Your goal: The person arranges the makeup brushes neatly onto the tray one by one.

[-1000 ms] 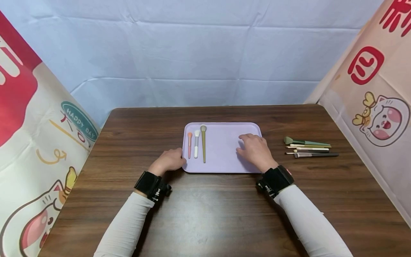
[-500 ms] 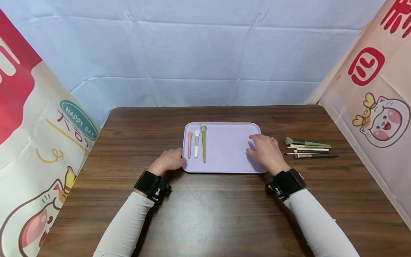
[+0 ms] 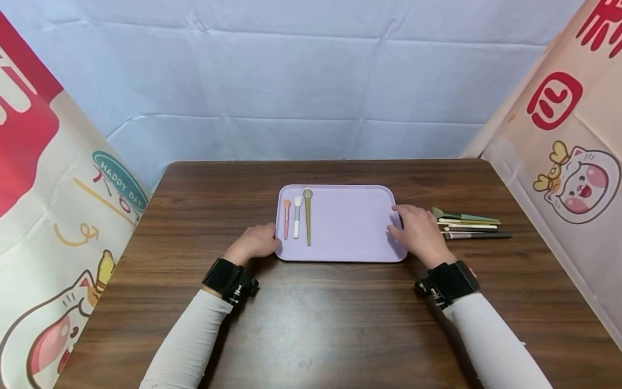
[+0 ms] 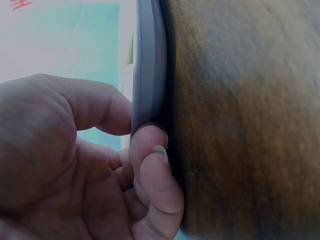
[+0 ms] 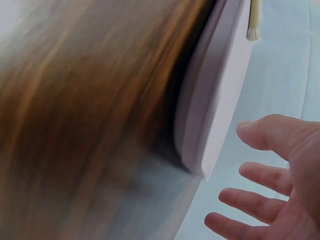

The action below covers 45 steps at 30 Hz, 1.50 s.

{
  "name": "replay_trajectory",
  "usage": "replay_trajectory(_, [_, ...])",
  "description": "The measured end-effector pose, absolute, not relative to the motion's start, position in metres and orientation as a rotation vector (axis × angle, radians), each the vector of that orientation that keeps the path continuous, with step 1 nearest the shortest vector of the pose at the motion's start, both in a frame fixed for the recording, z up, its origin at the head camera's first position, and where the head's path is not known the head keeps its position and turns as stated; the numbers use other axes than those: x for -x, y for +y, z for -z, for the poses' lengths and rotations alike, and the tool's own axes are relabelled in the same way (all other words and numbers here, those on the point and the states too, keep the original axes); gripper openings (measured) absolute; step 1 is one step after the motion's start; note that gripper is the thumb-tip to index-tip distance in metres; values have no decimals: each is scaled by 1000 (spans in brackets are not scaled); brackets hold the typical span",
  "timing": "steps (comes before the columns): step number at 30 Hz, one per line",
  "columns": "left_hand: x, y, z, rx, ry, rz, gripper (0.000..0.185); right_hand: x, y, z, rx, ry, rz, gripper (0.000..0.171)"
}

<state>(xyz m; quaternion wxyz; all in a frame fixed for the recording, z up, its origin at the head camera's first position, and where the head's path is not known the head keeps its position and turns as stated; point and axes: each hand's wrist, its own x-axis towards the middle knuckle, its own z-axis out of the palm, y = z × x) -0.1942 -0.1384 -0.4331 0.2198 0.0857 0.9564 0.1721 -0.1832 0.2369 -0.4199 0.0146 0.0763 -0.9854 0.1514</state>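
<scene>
A lilac tray [image 3: 350,222] lies on the wooden table. My left hand [image 3: 254,242] pinches its left edge; in the left wrist view, the thumb meets the rim while curled fingers [image 4: 160,182] press the outer wall. Three makeup brushes rest upright in a row at the tray's left: a pink-handled one [image 3: 286,220], a white-and-grey one [image 3: 297,219] and a longer olive one [image 3: 308,219]. Beside the tray's right edge hovers my right hand [image 3: 419,229], fingers spread and holding nothing, as the right wrist view shows. It partly covers the tips of the brushes beyond it.
Several more makeup brushes [image 3: 473,219], green, pale and dark-handled, lie sideways in a loose pile right of my right hand. The brown table [image 3: 311,319] reaches to a pale cloth backdrop [image 3: 291,97]. Printed cloths hang at both sides.
My right hand has moved rightward, from above the tray to its right edge near the brush pile. The left hand, tray and brushes have stayed in place.
</scene>
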Motion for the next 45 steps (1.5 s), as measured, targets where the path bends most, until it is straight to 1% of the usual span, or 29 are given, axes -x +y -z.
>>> replay_trajectory(11, [194, -140, 435, -234, 2651, -485, 23, 177, 260, 419, -242, -3038, -425, 49])
replay_trajectory(25, [194, -138, 433, -236, 2640, -502, 20, 163, 300, 424, -186, -3046, -401, 52])
replay_trajectory(36, [194, -138, 432, -244, 2640, -500, 27, 155, 334, 426, -140, -3033, -336, 53])
replay_trajectory(45, [195, -139, 435, -255, 2656, -478, 28, 149, 357, 428, -135, -3023, -333, 52])
